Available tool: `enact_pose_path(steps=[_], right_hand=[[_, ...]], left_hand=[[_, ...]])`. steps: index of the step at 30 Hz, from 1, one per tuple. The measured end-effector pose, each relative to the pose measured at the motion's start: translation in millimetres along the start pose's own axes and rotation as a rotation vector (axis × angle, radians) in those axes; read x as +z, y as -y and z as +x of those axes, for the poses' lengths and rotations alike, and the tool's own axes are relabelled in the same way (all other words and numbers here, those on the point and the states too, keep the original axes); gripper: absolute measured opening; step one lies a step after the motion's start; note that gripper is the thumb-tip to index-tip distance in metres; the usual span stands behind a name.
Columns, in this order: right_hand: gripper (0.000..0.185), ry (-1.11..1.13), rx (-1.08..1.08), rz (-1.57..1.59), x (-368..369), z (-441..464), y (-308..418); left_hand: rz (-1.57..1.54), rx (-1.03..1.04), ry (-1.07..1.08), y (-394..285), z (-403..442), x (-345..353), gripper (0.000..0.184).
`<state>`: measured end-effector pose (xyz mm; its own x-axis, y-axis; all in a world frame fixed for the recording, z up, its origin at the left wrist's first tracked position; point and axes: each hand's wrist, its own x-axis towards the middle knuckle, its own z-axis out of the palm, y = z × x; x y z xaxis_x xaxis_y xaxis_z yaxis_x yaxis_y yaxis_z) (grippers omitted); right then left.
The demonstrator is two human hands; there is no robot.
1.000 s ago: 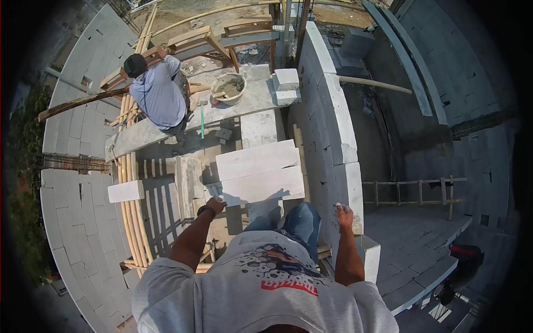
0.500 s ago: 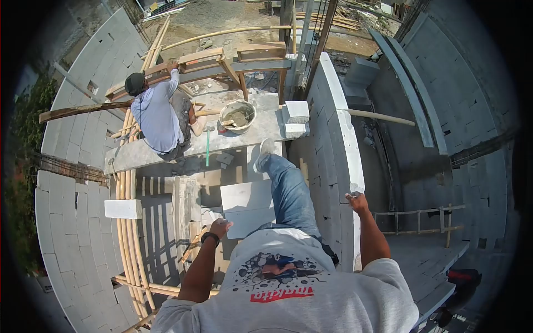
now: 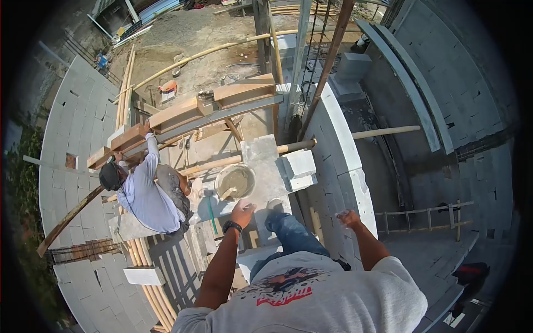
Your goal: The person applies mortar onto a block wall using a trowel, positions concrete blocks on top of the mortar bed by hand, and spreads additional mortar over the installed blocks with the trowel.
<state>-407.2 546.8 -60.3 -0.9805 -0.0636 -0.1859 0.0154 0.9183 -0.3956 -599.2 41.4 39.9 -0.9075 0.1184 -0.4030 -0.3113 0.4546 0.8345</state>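
My left hand (image 3: 242,213), with a dark watch at the wrist, hovers in front of the mortar bucket (image 3: 251,183), its fingers curled and no object showing. My right hand (image 3: 348,218), whitened with dust, is beside the light block wall (image 3: 355,188). Its fingers are loosely bent, with nothing visible in them; whether they touch the wall I cannot tell. The round bucket holds grey mortar (image 3: 236,180) and a trowel with a pale handle (image 3: 227,193). Below me, my jeans-clad leg (image 3: 294,230) has its foot at the plank platform's edge.
A co-worker (image 3: 152,194) in a pale shirt crouches at the left, one arm on the wooden formwork (image 3: 177,115). White blocks (image 3: 298,165) are stacked right of the bucket. A green-handled hammer (image 3: 212,213) lies nearby. Bamboo poles (image 3: 158,299) and a loose block (image 3: 144,275) are lower left.
My body and view have moved forward, nearer the bucket and platform. My right hand has come off the wall top, and my left has moved forward. The co-worker leans further toward the formwork.
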Motion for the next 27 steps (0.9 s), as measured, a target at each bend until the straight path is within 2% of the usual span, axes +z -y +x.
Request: enact_pose_path(steps=[2,3,5,6,7,8,9,11,12,13,14,16,17,18,20,22,24,27], right_hand=[[0.045,0.108,0.543,0.505,-68,55,51],[0.045,0.026,0.443,0.469,-57,70,37],[0.045,-0.048,0.45,0.511,-62,89,27],[0.045,-0.044,0.56,0.6,-86,101,45],[0.044,-0.037,0.675,0.69,-104,101,65],[0.042,-0.078,0.701,0.708,-108,95,74],[0.041,-0.122,0.73,0.724,-109,88,81],[0.04,-0.255,0.829,0.836,-115,70,104],[0.038,-0.226,0.885,0.859,-106,57,105],[0.036,-0.196,0.942,0.88,-81,34,92],[0.034,-0.166,0.994,0.898,-66,13,89],[0.032,-0.198,1.143,0.904,-56,-18,106],[0.031,-0.174,1.16,0.865,-44,-34,108],[0.03,-0.151,1.175,0.827,-29,-49,106],[0.029,-0.242,1.261,1.15,-11,-71,113],[0.032,-0.298,1.377,1.173,-27,-63,130],[0.04,-0.333,1.462,1.113,-35,-46,123],[0.044,-0.41,1.474,1.076,-42,9,94]], left_hand=[[0.074,0.055,0.014,-12,20,-17,0.047],[0.118,0.047,0.047,-20,31,-29,0.048],[0.181,0.035,0.057,-20,45,-43,0.049],[0.211,0.035,0.034,-18,51,-51,0.049],[0.273,-0.067,0.08,-36,52,-62,0.053],[0.335,-0.162,0.127,-68,56,-73,0.058],[0.379,-0.104,0.121,-92,58,-81,0.059],[0.257,-0.041,0.129,-69,91,-86,0.057],[0.19,0.002,0.136,-65,114,-86,0.056],[0.381,0.168,0.155,-92,124,-88,0.051],[0.434,0.135,0.306,-111,148,-88,0.048],[0.1,0.132,0.213,-138,172,-62,0.048],[0.062,0.187,0.271,-125,205,-51,0.05],[0.059,0.181,0.29,-142,218,-41,0.05],[0.051,0.165,0.324,-190,227,-18,0.051],[0.037,0.171,0.369,-205,258,-1,0.052],[-0.079,0.112,0.434,-188,304,27,0.053],[0.022,0.087,0.458,-183,375,62,0.051]])
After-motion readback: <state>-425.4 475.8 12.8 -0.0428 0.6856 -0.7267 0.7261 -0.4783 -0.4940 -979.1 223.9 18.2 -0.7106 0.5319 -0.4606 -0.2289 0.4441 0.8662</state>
